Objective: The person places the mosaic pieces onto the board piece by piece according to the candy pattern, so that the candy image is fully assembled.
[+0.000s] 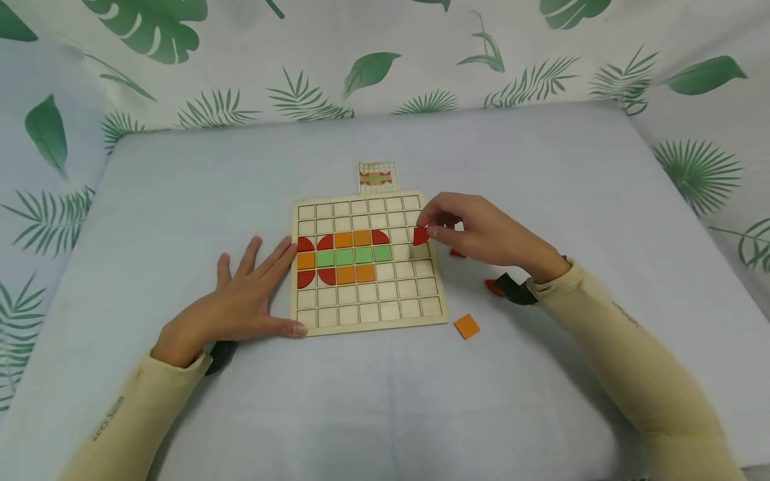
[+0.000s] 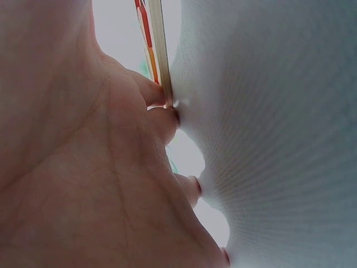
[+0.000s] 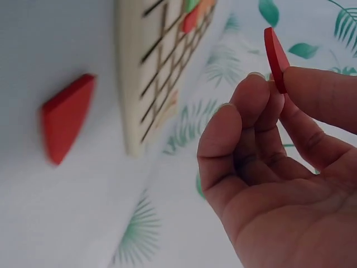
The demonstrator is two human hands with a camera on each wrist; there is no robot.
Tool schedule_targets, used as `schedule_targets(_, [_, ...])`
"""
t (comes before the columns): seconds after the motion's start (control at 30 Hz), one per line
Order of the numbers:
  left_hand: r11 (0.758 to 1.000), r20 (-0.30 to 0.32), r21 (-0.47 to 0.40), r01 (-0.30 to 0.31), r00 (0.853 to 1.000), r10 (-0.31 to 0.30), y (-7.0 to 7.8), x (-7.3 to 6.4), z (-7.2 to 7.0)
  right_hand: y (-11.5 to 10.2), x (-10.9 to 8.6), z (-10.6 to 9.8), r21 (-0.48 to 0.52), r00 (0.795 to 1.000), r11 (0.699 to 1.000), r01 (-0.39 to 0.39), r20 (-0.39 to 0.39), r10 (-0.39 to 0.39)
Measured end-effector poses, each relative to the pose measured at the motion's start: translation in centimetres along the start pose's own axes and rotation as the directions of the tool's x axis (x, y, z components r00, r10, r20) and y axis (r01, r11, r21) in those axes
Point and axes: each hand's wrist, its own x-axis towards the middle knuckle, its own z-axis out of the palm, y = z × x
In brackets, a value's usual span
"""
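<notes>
A wooden grid board (image 1: pixel 391 311) lies on the table, its left and middle cells filled with red rounded-corner tiles, orange squares and a row of green squares (image 1: pixel 344 256). My left hand (image 1: pixel 240 307) is spread flat at the board's left side, thumb at the near corner and fingertips along the edge. Over the right part of the grid, my right hand (image 1: pixel 484 230) pinches a red quarter-circle tile (image 1: pixel 420 236) between thumb and fingers. The right wrist view shows this red tile (image 3: pixel 277 58) held up on edge, apart from the board.
Right of the board lie two loose red tiles (image 1: pixel 458 253) (image 1: pixel 493 287), partly covered by the right hand and wrist strap, and an orange square tile (image 1: pixel 466 326). A small pattern card (image 1: pixel 377 178) touches the board's far edge. A leaf-print cloth (image 1: pixel 373 73) hangs behind the table.
</notes>
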Motion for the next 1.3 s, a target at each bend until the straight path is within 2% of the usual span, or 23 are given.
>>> schedule_targets(0.2, [1.0,-0.005,-0.009,-0.016,1.0,0.016,-0.1,-0.1,0.0,-1.0,1.7,0.7,0.04,1.0,0.999,0.004,0.011,-0.005])
schedule_targets(0.37, [1.0,-0.006,-0.011,-0.017,1.0,0.017,-0.1,-0.1,0.1,-1.2,2.8,1.7,0.051,0.998,0.999,-0.007,0.055,0.004])
schedule_targets(0.5, [1.0,-0.01,-0.005,-0.018,1.0,0.018,0.0,-0.1,0.1,-0.9,3.3,2.8,0.011,0.995,0.999,-0.031,0.098,0.029])
schedule_targets(0.77, [1.0,-0.021,0.002,-0.022,1.0,0.022,0.0,-0.1,0.0,-0.8,3.7,4.6,-0.034,0.985,0.999,-0.013,0.171,0.018])
schedule_targets(1.3, [1.0,-0.014,0.003,-0.021,1.0,0.021,0.0,-0.1,-0.1,-1.0,3.8,5.8,-0.175,0.98,0.98,0.094,0.188,-0.061])
